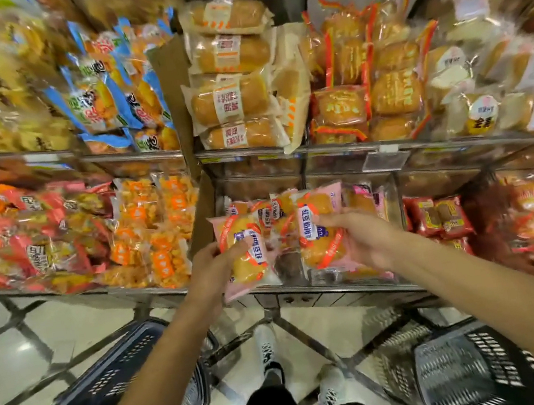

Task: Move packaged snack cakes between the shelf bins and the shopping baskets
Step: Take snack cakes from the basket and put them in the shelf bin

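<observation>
My left hand (214, 267) grips a pink-edged snack cake pack (246, 268) in front of the lower shelf bin (306, 288). My right hand (363, 240) grips a second pink pack of the same kind (322, 246) beside it. Both packs are held upright just above the bin's front edge. More of these pink packs (274, 215) lie in the bin behind. A dark blue shopping basket (90, 398) stands on the floor at lower left. A black shopping basket (475, 375) stands at lower right. Neither basket shows any packs inside.
Shelf bins full of wrapped breads and cakes surround the spot: orange packs (155, 232) to the left, red packs (440, 214) to the right, long bread loaves (237, 102) above. A person's shoes (268, 351) stand on the tiled floor between the baskets.
</observation>
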